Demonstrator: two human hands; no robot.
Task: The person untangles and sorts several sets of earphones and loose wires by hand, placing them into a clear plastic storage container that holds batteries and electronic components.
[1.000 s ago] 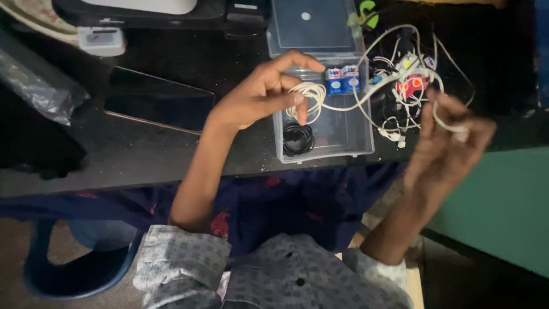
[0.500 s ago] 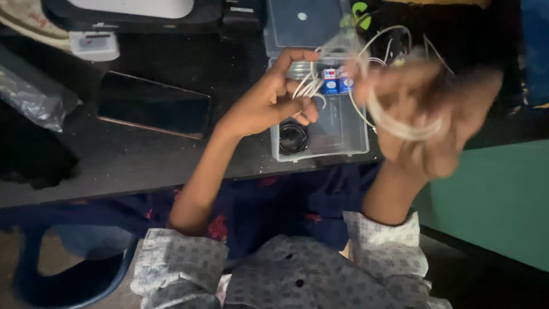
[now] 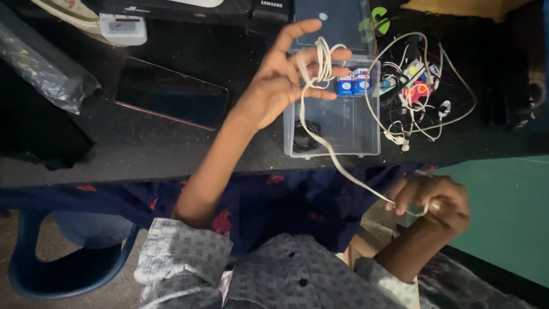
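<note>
Head view, the only feed I've got. My left hand [image 3: 280,77] is raised over the dark tabletop [image 3: 143,149], fingers spread, with loops of a white cable [image 3: 320,123] wound around them. The cable runs down from that coil, crosses the clear plastic box [image 3: 333,150] and goes off the table edge to my right hand [image 3: 432,197]. Right hand sits low, below table level and near my lap, fingers curled shut around the cable's free end. The stretch between the two hands looks fairly taut.

Inside the box: a black coiled cord [image 3: 303,137] at the near left corner, two blue-and-white batteries [image 3: 353,83] at the far end. The box lid [image 3: 337,26] lies open behind it.

Right of the box, a tangle of white wires [image 3: 420,97] with small red and coloured parts in it, resting on the table. Left of my forearm, a dark phone [image 3: 171,94] lies flat, screen off. Farther left, a crumpled clear plastic bag [image 3: 46,68]. A small white device [image 3: 123,28] sits at the far edge.
</note>
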